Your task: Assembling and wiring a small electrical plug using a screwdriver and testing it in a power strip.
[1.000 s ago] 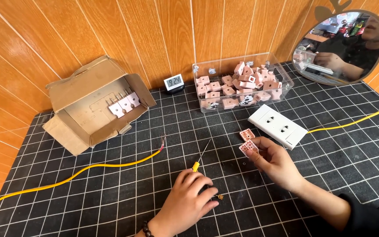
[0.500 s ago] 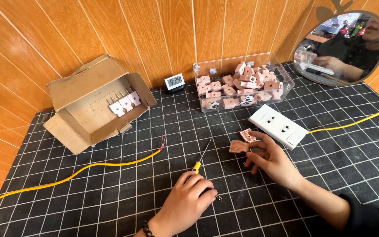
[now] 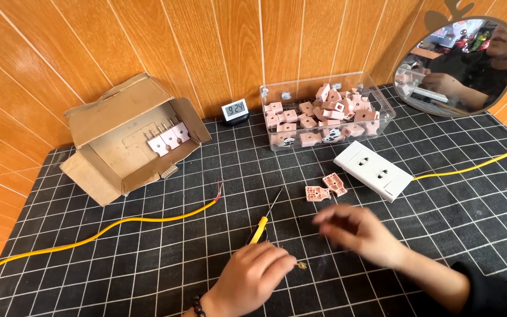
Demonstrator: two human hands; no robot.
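Hovering blurred and empty above the mat, the right hand (image 3: 356, 230) spreads loosely while the left hand (image 3: 253, 279) pinches a small brass piece (image 3: 301, 265) beside the screwdriver (image 3: 263, 222).

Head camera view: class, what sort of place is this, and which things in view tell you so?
Probably a small workbench for assembling electrical plugs. A clear plastic bin of pink plug parts, a white double wall socket and a yellow wire with a stripped end lie on a black gridded mat.
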